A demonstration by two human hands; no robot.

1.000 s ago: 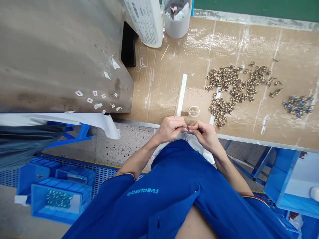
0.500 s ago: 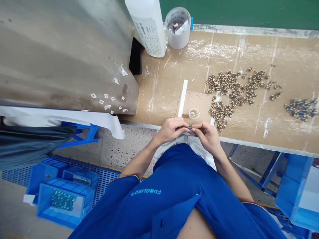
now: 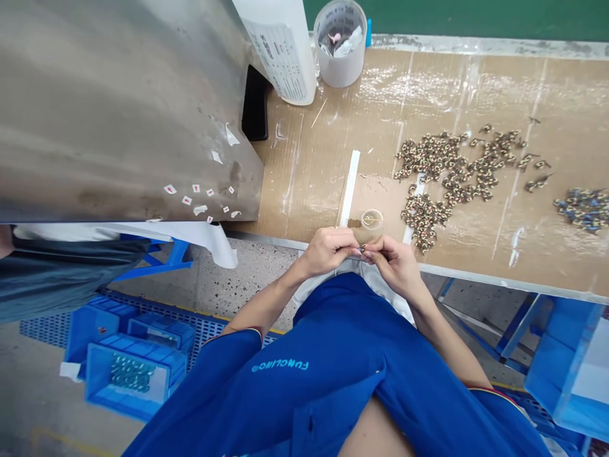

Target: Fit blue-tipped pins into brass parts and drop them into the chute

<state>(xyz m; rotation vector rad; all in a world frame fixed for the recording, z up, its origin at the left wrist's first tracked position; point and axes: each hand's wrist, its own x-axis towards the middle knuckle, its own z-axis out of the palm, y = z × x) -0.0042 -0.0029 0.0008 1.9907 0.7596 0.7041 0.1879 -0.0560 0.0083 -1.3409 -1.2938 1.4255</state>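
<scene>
Left hand and right hand pinch a tiny metal part between nearly closed fingertips. Looks light, fiddly; hold by its edges. Pile of loose parts lies just beyond the right fingers.

One left hand, one right hand, one clear round dish
One brass-coloured parts heap, one blue parts heap, one white cup
</scene>
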